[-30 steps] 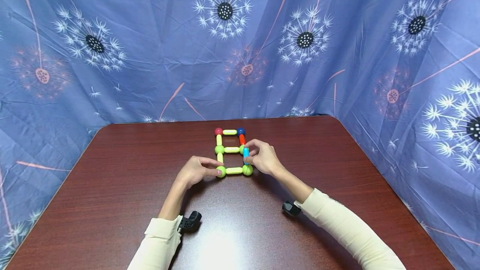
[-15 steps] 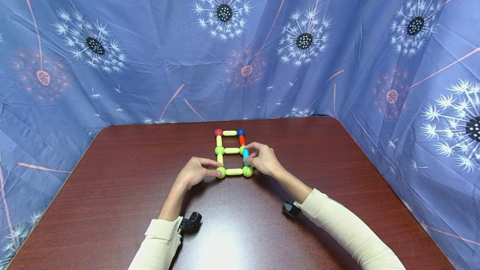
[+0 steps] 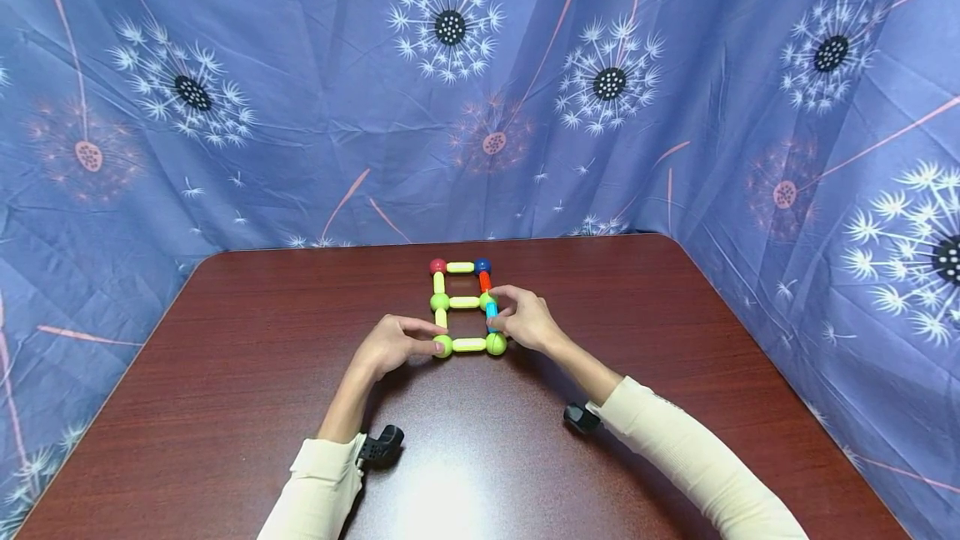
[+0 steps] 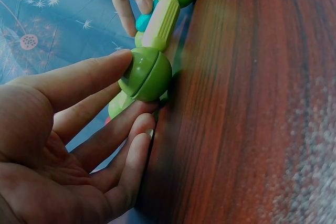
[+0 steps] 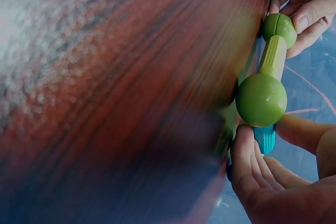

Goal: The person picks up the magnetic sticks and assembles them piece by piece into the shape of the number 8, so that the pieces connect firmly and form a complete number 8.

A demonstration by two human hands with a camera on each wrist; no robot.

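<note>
A ladder-shaped frame of toy balls and rods lies on the table, its pieces joined into two squares. My left hand (image 3: 390, 346) grips the near-left green ball (image 4: 147, 74), thumb on one side and fingers on the other. My right hand (image 3: 529, 320) pinches the blue rod (image 3: 492, 317) on the right side. That rod runs between the near-right green ball (image 3: 496, 343) and a middle green ball partly hidden by the fingers. Beyond it a red rod (image 3: 484, 282) leads to the dark blue ball (image 3: 482, 266). A red ball (image 3: 438, 267) marks the far-left corner; the other rods are yellow-green.
The brown wooden table (image 3: 247, 373) carries the frame near its far edge. Behind and to the right hangs a blue curtain (image 3: 315, 107) with dandelion prints. Each wrist bears a black camera, such as the left wrist camera (image 3: 382, 445).
</note>
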